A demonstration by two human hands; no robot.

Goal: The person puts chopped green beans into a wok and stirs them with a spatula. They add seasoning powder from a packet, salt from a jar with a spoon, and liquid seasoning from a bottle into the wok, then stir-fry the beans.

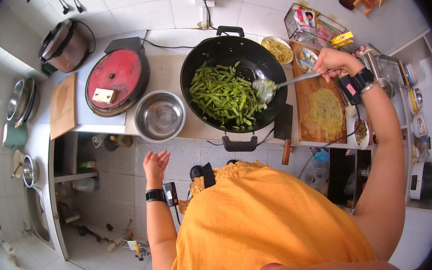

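My right hand (pixel 332 65) grips the handle of a metal spatula (pixel 300 79) from above. The spatula's blade rests inside a black wok (pixel 275 106), against the right side of a heap of cut green beans (pixel 223 94). Bits of green cling to the blade. My left hand (pixel 157 163) hangs in front of the counter with its fingers apart and nothing in it. A stainless steel bowl (pixel 160 116) with nothing in it stands just beyond that hand, left of the wok. The wok has black handles at its far and near sides.
A cleaver (pixel 284 127) lies beside the wok, its wooden handle jutting over the counter edge. The cutting board (pixel 304 133) bears a thin pancake (pixel 325 112). A red-lidded electric griddle (pixel 113 76), a wooden board (pixel 63 106) and a bowl of yellow shreds (pixel 276 49) stand nearby.
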